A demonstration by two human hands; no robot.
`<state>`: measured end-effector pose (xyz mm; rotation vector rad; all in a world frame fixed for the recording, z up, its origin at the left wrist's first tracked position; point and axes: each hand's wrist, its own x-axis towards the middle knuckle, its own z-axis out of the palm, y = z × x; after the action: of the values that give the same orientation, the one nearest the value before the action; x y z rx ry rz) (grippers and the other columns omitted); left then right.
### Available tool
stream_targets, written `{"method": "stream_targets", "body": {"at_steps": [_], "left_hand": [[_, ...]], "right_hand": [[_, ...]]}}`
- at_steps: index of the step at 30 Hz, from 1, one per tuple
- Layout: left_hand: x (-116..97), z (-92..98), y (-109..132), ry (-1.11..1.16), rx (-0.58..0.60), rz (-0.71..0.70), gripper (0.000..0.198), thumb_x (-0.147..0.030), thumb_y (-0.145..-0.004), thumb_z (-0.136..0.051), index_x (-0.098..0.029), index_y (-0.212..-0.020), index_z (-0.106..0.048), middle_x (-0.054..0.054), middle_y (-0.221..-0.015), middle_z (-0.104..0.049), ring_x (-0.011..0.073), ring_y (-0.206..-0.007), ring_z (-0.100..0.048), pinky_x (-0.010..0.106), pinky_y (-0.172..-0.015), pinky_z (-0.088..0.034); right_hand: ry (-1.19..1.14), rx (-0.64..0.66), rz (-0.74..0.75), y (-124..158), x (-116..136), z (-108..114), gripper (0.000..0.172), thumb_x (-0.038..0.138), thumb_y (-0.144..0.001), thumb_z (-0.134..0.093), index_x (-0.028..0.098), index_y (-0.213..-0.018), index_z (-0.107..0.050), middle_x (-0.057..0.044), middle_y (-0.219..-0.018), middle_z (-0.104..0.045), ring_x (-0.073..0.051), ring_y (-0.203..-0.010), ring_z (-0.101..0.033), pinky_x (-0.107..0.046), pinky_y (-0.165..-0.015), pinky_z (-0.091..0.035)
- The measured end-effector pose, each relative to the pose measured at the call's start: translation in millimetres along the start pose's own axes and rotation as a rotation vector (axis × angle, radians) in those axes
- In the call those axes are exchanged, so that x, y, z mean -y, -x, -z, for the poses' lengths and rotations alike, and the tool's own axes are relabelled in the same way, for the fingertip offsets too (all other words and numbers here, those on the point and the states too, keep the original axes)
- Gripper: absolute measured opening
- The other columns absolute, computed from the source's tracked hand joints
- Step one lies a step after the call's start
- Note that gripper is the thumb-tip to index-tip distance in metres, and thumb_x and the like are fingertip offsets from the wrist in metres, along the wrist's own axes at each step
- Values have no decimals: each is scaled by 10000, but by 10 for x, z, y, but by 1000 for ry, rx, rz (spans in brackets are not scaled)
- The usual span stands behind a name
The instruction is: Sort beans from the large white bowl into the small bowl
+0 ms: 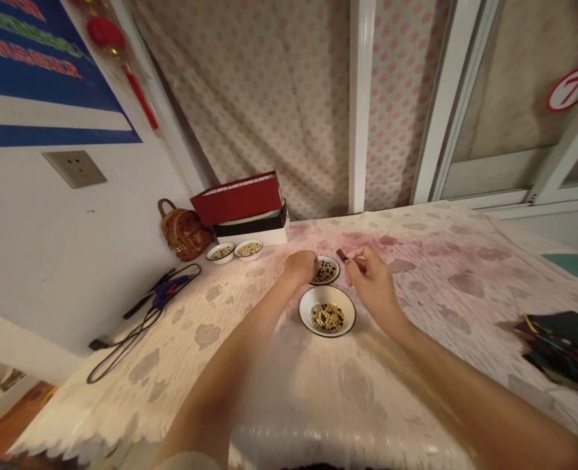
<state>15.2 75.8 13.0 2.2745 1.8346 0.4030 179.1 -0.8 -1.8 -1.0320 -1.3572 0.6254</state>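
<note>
Head view: dark-rimmed white bowl (327, 295), pale and black beans (327, 318).

both bare arms reach forward toward the white bowl (327, 332). the left forearm (235, 352) angles in from its left, the hand (300, 267) curled knuckles-up just past the bowl's far left edge. the right forearm (465, 391) comes from its right, the wrist bent, the hand (373, 286) raised past the far right edge, with the thumb and fingertips (348, 273) pinched together.

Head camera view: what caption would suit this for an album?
Left hand and right hand meet above a bowl of mixed beans on a patterned tablecloth.
</note>
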Motion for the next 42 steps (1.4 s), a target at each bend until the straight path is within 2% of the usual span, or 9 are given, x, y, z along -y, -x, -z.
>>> {"method": "stream_targets", "body": {"at_steps": [8, 13, 19, 25, 29, 33, 38, 40, 42], "left_hand": [[101, 46, -17, 59, 27, -63, 238, -177, -882, -603, -188, -1008, -804, 103, -1056, -791, 229, -957, -698, 310, -868, -505], [67, 9, -80, 67, 61, -86, 162, -166, -723, -785, -197, -882, -796, 66, -910, -788, 206, -814, -677, 293, -799, -501], [82, -9, -42, 100, -10, -78, 118, -151, -813, -708, -183, -873, -804, 93, -936, -792, 211, -851, -684, 308, -819, -498], [141, -39, -5, 177, -59, -104, 181, -181, -871, -658, -190, -960, -815, 100, -1017, -797, 225, -915, -703, 331, -861, -508], [160, -84, 71, 592, -119, -80, 258, -123, -875, -589, -165, -1046, -778, 109, -977, -793, 209, -875, -716, 328, -835, -523], [103, -37, 360, 1079, -60, -46, 195, -259, -866, -674, -147, -1014, -735, 64, -780, -738, 161, -709, -666, 276, -710, -490], [-21, 40, 715, 1357, -9, -15, 209, -331, -842, -685, -158, -959, -699, -63, -536, -461, 82, -519, -410, 227, -562, -304], [-51, 45, 766, 1456, 28, -3, 195, -318, -828, -686, -168, -952, -687, -64, -550, -448, 83, -531, -401, 232, -568, -301], [-67, 45, 785, 1527, 51, -12, 193, -308, -808, -712, -171, -941, -684, -38, -625, -524, 93, -595, -471, 239, -611, -355]], "right_hand": [[-21, 8, -7, -5, 18, -2, 68, 293, -838, -553, 254, -877, -514, 76, -567, -531, -145, -513, -502, -284, -546, -389], [-2, 15, -14, -4, 21, 3, 57, 299, -855, -544, 249, -870, -520, 84, -539, -517, -142, -493, -503, -282, -534, -381], [5, 14, -9, -7, 1, -2, 51, 294, -856, -546, 251, -866, -519, 79, -553, -530, -143, -509, -504, -280, -536, -384], [-13, 15, -1, 1, -6, -14, 55, 276, -852, -541, 256, -893, -511, 86, -551, -512, -143, -486, -505, -279, -523, -376], [-24, 12, -10, 2, -3, -14, 60, 278, -850, -542, 257, -894, -509, 83, -553, -522, -146, -490, -528, -282, -538, -393], [-64, 25, -12, 24, 26, -26, 55, 273, -867, -528, 256, -913, -501, 81, -555, -555, -146, -498, -546, -287, -564, -420], [-50, 78, 5, 97, 81, -60, 56, 293, -893, -537, 251, -913, -504, 64, -572, -591, -156, -545, -583, -298, -603, -442], [-30, 101, 12, 135, 110, -68, 55, 298, -902, -526, 252, -917, -500, 67, -569, -581, -154, -538, -572, -294, -584, -422], [4, 117, 20, 169, 140, -72, 40, 287, -906, -516, 253, -919, -499, 67, -580, -587, -148, -539, -565, -292, -587, -415]]}}
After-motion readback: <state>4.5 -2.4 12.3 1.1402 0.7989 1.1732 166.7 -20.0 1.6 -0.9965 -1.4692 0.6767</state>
